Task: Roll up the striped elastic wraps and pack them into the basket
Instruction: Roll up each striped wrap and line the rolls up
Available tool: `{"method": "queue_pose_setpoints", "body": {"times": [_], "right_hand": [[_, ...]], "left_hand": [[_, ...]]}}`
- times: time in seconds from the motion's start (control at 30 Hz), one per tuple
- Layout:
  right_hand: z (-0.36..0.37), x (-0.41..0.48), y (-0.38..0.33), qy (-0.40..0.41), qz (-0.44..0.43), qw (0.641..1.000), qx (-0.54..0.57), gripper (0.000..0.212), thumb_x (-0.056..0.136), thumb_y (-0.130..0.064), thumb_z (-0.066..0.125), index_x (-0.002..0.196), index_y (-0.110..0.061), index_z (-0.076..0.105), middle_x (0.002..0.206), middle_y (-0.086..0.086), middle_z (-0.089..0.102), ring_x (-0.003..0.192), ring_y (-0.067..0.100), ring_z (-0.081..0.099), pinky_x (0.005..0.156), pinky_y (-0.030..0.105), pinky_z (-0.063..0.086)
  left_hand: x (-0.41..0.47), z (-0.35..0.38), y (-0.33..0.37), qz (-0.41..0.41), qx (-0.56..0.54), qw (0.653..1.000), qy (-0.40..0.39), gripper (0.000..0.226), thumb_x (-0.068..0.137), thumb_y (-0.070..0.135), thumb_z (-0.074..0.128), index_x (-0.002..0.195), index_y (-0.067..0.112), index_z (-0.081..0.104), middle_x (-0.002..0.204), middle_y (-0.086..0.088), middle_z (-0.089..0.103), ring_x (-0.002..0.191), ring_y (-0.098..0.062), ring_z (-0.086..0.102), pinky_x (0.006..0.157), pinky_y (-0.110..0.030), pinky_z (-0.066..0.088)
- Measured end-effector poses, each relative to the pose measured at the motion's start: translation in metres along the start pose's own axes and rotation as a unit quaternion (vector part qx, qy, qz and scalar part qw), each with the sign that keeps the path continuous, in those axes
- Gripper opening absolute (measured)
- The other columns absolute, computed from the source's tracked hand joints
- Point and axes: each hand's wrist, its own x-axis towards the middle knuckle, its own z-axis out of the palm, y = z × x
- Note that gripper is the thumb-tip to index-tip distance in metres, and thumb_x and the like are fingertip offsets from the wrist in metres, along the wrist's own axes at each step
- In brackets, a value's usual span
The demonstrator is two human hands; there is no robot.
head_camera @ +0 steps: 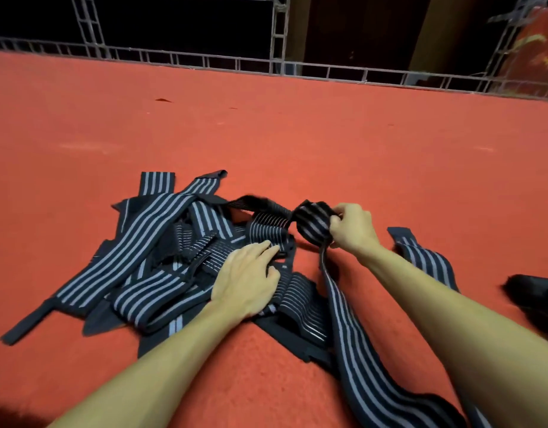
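Note:
A heap of black elastic wraps with grey stripes (149,257) lies tangled on the red carpet (266,134). My left hand (248,279) rests flat on the heap's right side, fingers fairly straight. My right hand (349,227) grips a partly rolled wrap (312,223) a little above the carpet. That wrap's loose tail (353,341) runs down toward me along the carpet. A separate striped wrap (427,257) lies to the right, beyond my right forearm. No basket is clearly in view.
A blurred black object (535,298) sits at the right edge. A metal truss frame (282,66) borders the carpet's far edge, with dark space behind. Something red and patterned (538,47) stands at the far right corner.

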Motion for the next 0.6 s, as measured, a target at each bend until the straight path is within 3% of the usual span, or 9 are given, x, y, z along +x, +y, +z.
{"method": "queue_pose_setpoints", "body": {"times": [0.1,0.23,0.27,0.33,0.43,0.53,0.6], "right_hand": [[-0.028,-0.006,0.029,0.028,0.03,0.998,0.049,0.026,0.079,-0.014,0.047,0.088,-0.018,0.071,0.091,0.015,0.072,0.088,0.037,0.068,0.08,0.05,0.056],[-0.065,-0.031,0.035,0.045,0.051,0.972,0.223,0.021,0.092,0.002,0.047,0.087,-0.008,0.065,0.087,0.017,0.065,0.072,0.027,0.066,0.063,0.046,0.06],[-0.075,-0.037,0.032,0.054,0.05,0.964,0.254,0.021,0.093,0.004,0.046,0.089,-0.007,0.064,0.084,0.016,0.064,0.068,0.025,0.065,0.058,0.04,0.059],[-0.095,-0.047,0.025,0.08,0.043,0.949,0.303,0.019,0.095,0.003,0.046,0.095,-0.005,0.063,0.079,0.01,0.062,0.061,0.018,0.061,0.047,0.025,0.053],[-0.127,-0.061,0.012,0.124,0.048,0.908,0.396,0.016,0.097,-0.002,0.047,0.098,-0.007,0.062,0.073,0.005,0.06,0.048,0.009,0.057,0.039,0.016,0.042],[-0.16,-0.075,-0.003,0.159,0.058,0.857,0.486,0.013,0.097,-0.003,0.048,0.099,-0.009,0.059,0.073,0.005,0.062,0.046,0.006,0.059,0.045,0.017,0.048],[-0.181,-0.086,-0.01,0.16,0.053,0.839,0.518,0.014,0.097,-0.003,0.048,0.103,-0.007,0.06,0.079,0.006,0.065,0.059,0.012,0.063,0.06,0.026,0.054]], "left_hand": [[0.005,-0.004,0.002,0.0,0.042,0.998,-0.048,0.051,0.096,0.032,0.033,0.147,0.026,0.033,0.155,0.007,0.029,0.142,-0.01,0.024,0.116,-0.028,0.014],[0.016,-0.022,0.022,0.009,0.125,0.985,-0.116,0.048,0.094,0.026,0.037,0.141,0.02,0.041,0.148,0.0,0.039,0.135,-0.017,0.036,0.114,-0.037,0.016],[0.017,-0.028,0.034,0.009,0.082,0.991,-0.102,0.045,0.094,0.024,0.039,0.137,0.019,0.045,0.142,-0.001,0.045,0.131,-0.017,0.041,0.113,-0.035,0.018],[0.011,-0.04,0.069,0.002,-0.121,0.987,-0.109,0.04,0.096,0.027,0.044,0.136,0.019,0.047,0.136,-0.001,0.051,0.125,-0.015,0.047,0.107,-0.027,0.027],[-0.004,-0.052,0.124,-0.012,-0.394,0.892,-0.221,0.043,0.098,0.036,0.046,0.137,0.018,0.044,0.127,0.0,0.058,0.108,-0.011,0.058,0.09,-0.024,0.042],[-0.018,-0.056,0.157,-0.008,-0.499,0.825,-0.265,0.032,0.095,0.019,0.056,0.125,0.015,0.048,0.102,0.0,0.062,0.084,-0.011,0.061,0.07,-0.017,0.043],[-0.025,-0.059,0.168,0.015,-0.509,0.82,-0.262,0.026,0.088,0.005,0.063,0.111,0.011,0.054,0.086,-0.001,0.059,0.074,-0.01,0.056,0.065,-0.016,0.042]]}}
